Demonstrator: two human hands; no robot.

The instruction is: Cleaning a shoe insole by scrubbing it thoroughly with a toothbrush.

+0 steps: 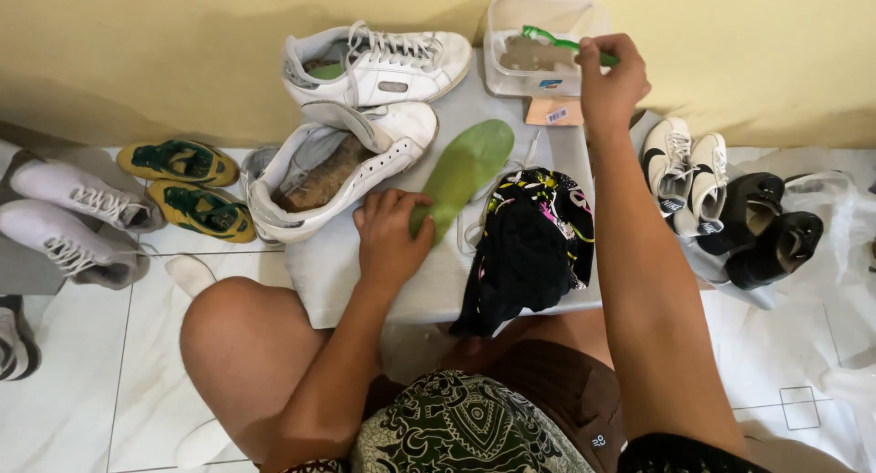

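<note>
Knees bare, I sit at the low grey board [365, 281]. Left to right: my left hand [391, 236] presses flat, fingers loosely curled, on the smooth leaf-shaped green insole [465, 167] mid-board beside a scuffed white leather sneaker [338, 167]; my right hand [610, 76] grips a green brush [547, 40] over the clear plastic tub [534, 49] at the far edge. Drips could wet the crumpled black cloth [534, 245].

Green, white and black against a mustard-yellow wall [137, 53]

A long flat green foam insole [463, 172] lies on the pale grey tabletop [338, 272] beside two white leather lace-up sneakers [365, 108], a black cloth with multicolour print [534, 245], a green-handled plastic brush [558, 43] and yellow-green shoes [187, 181].
</note>
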